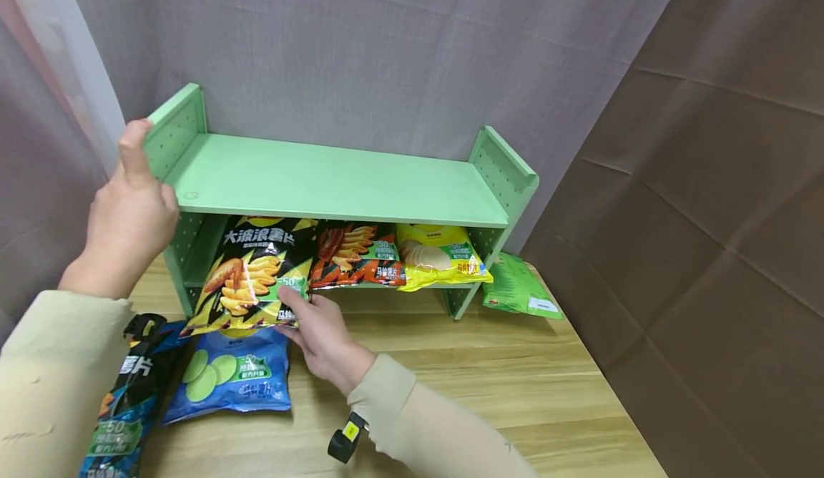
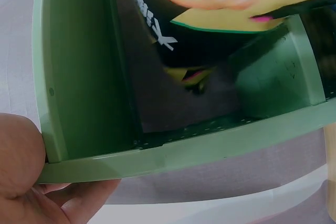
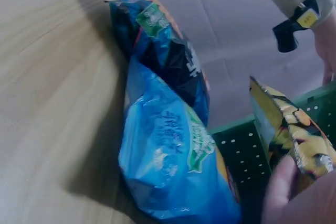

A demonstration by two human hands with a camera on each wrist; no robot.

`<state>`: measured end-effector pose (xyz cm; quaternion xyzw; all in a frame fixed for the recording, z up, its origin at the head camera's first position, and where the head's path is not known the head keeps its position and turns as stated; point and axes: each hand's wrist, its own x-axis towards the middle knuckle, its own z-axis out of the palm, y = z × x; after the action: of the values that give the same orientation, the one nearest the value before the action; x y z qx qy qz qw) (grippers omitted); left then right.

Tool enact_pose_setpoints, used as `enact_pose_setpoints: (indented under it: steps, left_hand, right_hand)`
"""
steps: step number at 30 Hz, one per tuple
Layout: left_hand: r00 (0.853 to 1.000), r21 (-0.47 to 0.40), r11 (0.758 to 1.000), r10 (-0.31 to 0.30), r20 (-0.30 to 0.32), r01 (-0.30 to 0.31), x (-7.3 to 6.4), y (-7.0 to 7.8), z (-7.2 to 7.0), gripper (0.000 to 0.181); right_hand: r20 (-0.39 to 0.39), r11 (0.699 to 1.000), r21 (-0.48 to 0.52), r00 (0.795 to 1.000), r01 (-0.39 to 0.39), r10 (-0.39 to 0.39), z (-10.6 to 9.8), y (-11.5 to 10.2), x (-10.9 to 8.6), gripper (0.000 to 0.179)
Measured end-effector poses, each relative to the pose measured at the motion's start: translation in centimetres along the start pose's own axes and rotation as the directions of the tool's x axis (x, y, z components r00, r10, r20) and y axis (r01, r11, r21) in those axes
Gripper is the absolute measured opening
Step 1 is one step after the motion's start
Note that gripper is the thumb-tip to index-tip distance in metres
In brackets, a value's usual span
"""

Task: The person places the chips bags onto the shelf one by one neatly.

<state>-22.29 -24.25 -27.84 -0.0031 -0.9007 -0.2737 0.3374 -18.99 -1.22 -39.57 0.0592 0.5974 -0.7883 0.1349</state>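
My left hand (image 1: 129, 217) grips the left side panel of a light green shelf (image 1: 335, 184); in the left wrist view its fingers (image 2: 84, 198) wrap round the panel's edge. With thumb and fingers, my right hand (image 1: 325, 335) pinches the lower right corner of a black and yellow bag of potato chips (image 1: 247, 267). That bag slants out from the left of the lower compartment, its top under the upper board. Beside it on the lower board lie a red and black chip bag (image 1: 354, 252) and a yellow chip bag (image 1: 440, 256).
A blue chip bag (image 1: 232, 378) lies on the wooden table (image 1: 463, 392) below the held bag, with a black and blue bag (image 1: 122, 406) to its left. A green bag (image 1: 518, 285) lies right of the shelf. Grey curtain (image 1: 335, 56) hangs behind.
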Motion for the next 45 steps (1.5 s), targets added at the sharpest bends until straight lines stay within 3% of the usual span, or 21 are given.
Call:
enact_pose_setpoints:
  steps: [3, 10, 18, 25, 28, 35, 40, 45]
  left_hand:
    - [1.0, 0.002, 1.0, -0.005, 0.009, 0.005, 0.0, -0.1, -0.1, 0.071]
    - [1.0, -0.006, 1.0, -0.02, 0.022, 0.02, 0.0, -0.1, -0.2, 0.072]
    - [0.999, -0.007, 1.0, -0.019, 0.032, 0.02, 0.1, 0.0, -0.3, 0.072]
    - [1.0, -0.001, 1.0, -0.013, 0.017, 0.013, 0.1, 0.1, 0.0, 0.071]
    - [1.0, -0.003, 1.0, -0.014, 0.017, 0.014, 0.0, 0.0, -0.1, 0.071]
    - [1.0, -0.001, 1.0, -0.012, 0.006, 0.012, 0.1, 0.1, -0.1, 0.071]
    - [1.0, -0.005, 1.0, -0.009, -0.006, 0.009, 0.1, 0.0, 0.0, 0.071]
    - [1.0, -0.005, 1.0, -0.013, -0.003, 0.013, 0.1, -0.1, 0.1, 0.071]
  right_hand:
    - [0.058, 0.998, 0.033, 0.997, -0.045, 0.043, 0.0, 0.4, -0.2, 0.059]
    - [0.153, 0.983, 0.137, 0.983, -0.119, 0.097, -0.1, 0.8, -0.3, 0.082]
    - [0.196, 0.967, 0.219, 0.977, -0.127, 0.084, 0.4, 0.0, 0.8, 0.058]
    - [0.129, 0.921, 0.383, 0.991, -0.073, 0.025, 1.3, 0.4, 1.5, 0.035]
    - [0.154, 0.927, 0.368, 0.988, -0.073, 0.017, 1.6, 0.8, 1.3, 0.033]
    - [0.265, 0.966, 0.232, 0.963, -0.118, 0.054, 1.7, 1.0, 1.0, 0.041]
    - [0.288, 0.971, 0.201, 0.955, -0.128, 0.066, 1.6, 0.8, 2.0, 0.039]
    - [0.327, 0.979, 0.113, 0.937, -0.167, 0.122, 1.4, 0.4, 3.3, 0.051]
